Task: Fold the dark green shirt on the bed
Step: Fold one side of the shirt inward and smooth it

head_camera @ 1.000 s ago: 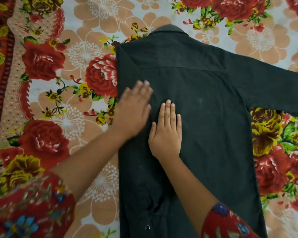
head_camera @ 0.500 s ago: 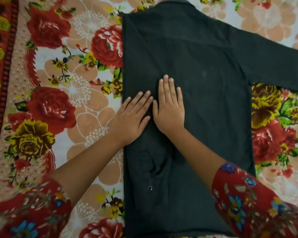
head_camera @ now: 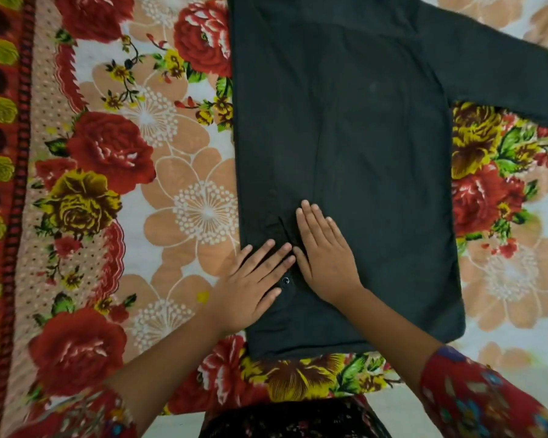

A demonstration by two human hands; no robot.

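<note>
Lying back-up on the floral-sheeted bed, the dark green shirt is pressed flat near its hem by the left hand and right hand, fingers extended, clamped on nothing. Its unfolded sleeve is seen far-right, nearer the right hand.

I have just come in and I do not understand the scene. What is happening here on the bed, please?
A person is folding a dark green shirt spread on a flowered bedsheet. Its left side is already folded in, giving a straight edge, while the other sleeve lies stretched out to the right. The left hand and the right hand lie flat, side by side, pressing the cloth near the shirt's lower left part, beside a small button.
</note>
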